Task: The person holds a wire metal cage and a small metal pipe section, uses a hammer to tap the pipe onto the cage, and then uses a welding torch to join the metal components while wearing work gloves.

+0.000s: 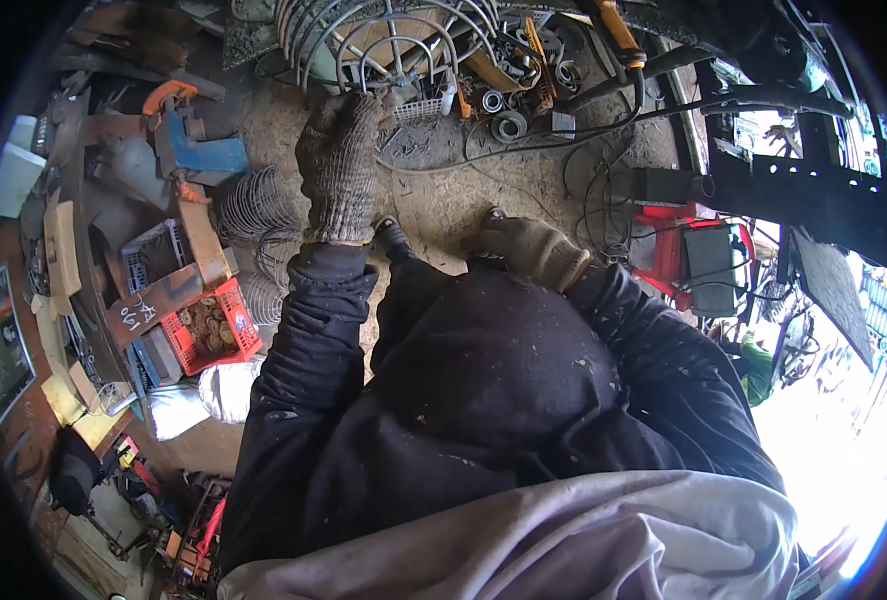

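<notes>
Grey cloth (523,540) is closest. My left hand (341,165) is up at the wire cage (393,45), maybe steadying it; my right hand (533,250) is well apart. I can't tell if either grips. Next seems to need a firm hold.

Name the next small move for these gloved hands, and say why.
Probably bring the right hand forward to the round wire frame: the left hand is at its near edge, though its grip is unclear, while the right sits back by the torso.

Dim interior, lower-right glare, curved edges
</notes>
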Demonstrator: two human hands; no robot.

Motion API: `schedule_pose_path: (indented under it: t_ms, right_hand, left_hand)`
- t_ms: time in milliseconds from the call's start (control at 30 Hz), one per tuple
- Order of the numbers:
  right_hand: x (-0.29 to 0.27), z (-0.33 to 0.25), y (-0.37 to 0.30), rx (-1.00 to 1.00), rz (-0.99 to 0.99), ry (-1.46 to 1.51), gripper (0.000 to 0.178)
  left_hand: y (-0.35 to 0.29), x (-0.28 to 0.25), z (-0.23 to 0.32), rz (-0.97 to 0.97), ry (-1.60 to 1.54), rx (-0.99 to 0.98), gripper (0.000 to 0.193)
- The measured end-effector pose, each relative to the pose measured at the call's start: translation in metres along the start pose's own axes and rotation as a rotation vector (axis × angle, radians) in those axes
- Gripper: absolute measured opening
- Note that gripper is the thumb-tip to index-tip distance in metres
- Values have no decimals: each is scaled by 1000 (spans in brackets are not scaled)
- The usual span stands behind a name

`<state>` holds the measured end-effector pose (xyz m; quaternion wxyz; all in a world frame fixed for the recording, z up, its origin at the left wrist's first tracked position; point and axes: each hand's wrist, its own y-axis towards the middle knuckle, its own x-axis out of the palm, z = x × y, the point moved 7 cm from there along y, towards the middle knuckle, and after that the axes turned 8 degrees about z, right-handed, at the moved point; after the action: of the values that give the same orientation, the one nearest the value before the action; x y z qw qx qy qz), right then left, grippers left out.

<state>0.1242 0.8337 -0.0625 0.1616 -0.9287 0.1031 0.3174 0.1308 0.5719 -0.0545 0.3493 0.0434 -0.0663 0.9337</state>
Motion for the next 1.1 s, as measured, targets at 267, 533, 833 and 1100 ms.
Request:
schedule_pose_path:
  t_ms: [267,533,833,1100]
  right_hand:
    - [-30,10,-22,108,263,536,53]
    - [-11,66,-28,489,260,194,50]
    - [15,125,-63,675,244,112,52]
    - [28,147,-87,844,181,101,52]
  left_hand:
    - [-9,5,9,-31,-22,-77,31]
    - [-9,3,0,84,-31,-51,28]
    - [-8,7,5,48,-160,-127,25]
    - [-22,19,28,23,21,-223,34]
